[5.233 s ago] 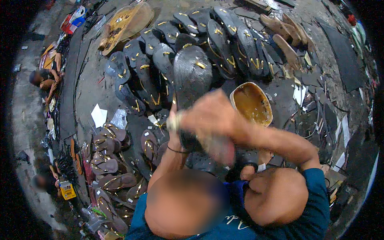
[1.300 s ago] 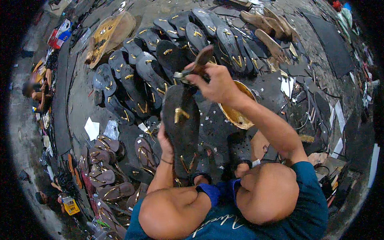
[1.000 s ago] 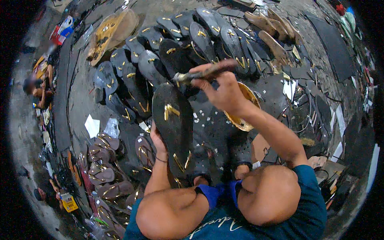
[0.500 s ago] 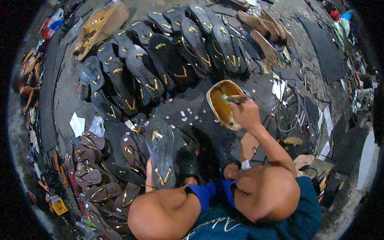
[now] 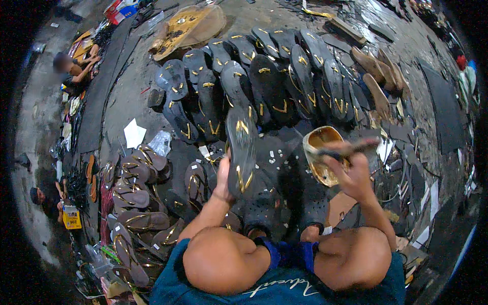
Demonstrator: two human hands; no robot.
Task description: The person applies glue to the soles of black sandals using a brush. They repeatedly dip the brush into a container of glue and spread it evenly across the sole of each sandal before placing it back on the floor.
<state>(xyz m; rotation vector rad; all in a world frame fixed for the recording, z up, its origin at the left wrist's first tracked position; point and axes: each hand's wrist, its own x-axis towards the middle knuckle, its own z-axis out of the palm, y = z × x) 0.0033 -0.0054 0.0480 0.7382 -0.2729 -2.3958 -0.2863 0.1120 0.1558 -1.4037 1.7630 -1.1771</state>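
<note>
My left hand is closed round the edge of a dark sandal sole, held upright in front of my left knee. Its wet-looking face is toward me, with folded gold strap ends at the toe and heel. To the right, my right hand grips a brush, smeared by motion, over a tub of amber-brown glue. The brush partly hides the tub's opening. Beyond the held sole lie rows of similar dark soles with gold strap ends showing.
Brown flip-flops with gold straps are heaped at the left. Tan soles lie at the far right, and a stained board at the far left. White scraps dot the floor. Other people sit along the left edge.
My right hand has lifted the brush out of the glue. My left hand has raised the sole forward, away from my knee. The view has shifted, so the surroundings appear farther right and lower.
</note>
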